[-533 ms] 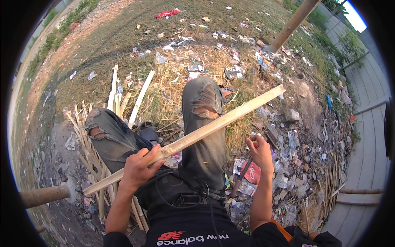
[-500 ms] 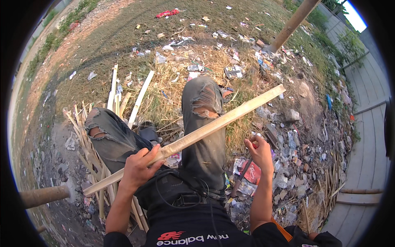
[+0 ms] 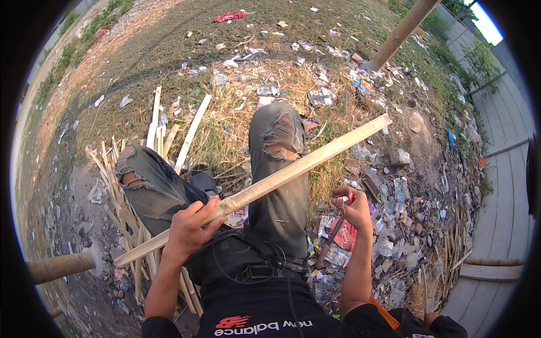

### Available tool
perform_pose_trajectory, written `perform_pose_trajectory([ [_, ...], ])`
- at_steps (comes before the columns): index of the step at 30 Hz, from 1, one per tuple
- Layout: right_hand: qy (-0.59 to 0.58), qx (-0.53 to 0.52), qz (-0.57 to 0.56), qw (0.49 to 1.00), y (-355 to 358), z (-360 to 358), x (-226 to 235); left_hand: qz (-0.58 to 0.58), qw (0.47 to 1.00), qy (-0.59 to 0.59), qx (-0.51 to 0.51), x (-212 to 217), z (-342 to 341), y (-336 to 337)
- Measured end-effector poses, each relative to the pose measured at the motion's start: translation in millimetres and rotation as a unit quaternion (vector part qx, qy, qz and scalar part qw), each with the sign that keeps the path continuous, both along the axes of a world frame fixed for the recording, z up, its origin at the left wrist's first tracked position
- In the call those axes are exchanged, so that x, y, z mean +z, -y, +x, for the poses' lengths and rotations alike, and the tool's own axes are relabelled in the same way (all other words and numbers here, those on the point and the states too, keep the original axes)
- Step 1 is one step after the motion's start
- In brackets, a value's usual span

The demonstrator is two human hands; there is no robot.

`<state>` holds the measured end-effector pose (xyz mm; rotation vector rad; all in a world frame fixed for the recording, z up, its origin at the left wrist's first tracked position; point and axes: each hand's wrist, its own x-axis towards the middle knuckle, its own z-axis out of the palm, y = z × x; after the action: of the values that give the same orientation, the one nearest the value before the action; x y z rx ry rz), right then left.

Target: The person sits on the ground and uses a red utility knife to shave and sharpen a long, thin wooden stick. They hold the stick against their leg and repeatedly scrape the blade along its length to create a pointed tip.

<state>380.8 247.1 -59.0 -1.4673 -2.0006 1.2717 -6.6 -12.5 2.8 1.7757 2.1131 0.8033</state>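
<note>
My left hand (image 3: 193, 226) is closed around a long, pale split bamboo strip (image 3: 321, 159). The strip slants across my lap and over my right thigh, its far end up to the right and its near end low on the left. Off to the right of my right leg, my right hand (image 3: 355, 213) grips a knife (image 3: 330, 243) by its red handle. The dark, narrow blade points down and to the left, apart from the bamboo. Part of the handle is hidden by my fingers.
Several bamboo strips (image 3: 192, 134) lie in a pile around my left leg. Litter and rubble (image 3: 389, 225) cover the ground to the right. Posts stand at upper right (image 3: 403, 35) and lower left (image 3: 62, 268). A grey wall (image 3: 507, 186) runs along the right.
My right hand has turned slightly, its fingers reaching a little further left on the knife handle. My left hand and the bamboo strip have hardly moved.
</note>
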Motion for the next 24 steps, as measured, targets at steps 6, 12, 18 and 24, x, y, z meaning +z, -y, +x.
perform_pose_trajectory([
  [6,0.040,0.034,0.018,0.998,-5,12,-14,0.006,1.000,0.007,0.003,1,1,0],
  [12,0.255,0.017,0.041,0.966,-8,19,-34,0.022,1.000,-0.009,0.000,-2,0,-1],
  [18,-0.059,-0.057,-0.019,0.996,5,0,5,0.024,0.999,0.042,-0.008,-4,2,1],
  [24,-0.140,0.008,0.114,0.984,37,-51,101,-0.022,0.970,0.237,0.043,16,27,-27],
])
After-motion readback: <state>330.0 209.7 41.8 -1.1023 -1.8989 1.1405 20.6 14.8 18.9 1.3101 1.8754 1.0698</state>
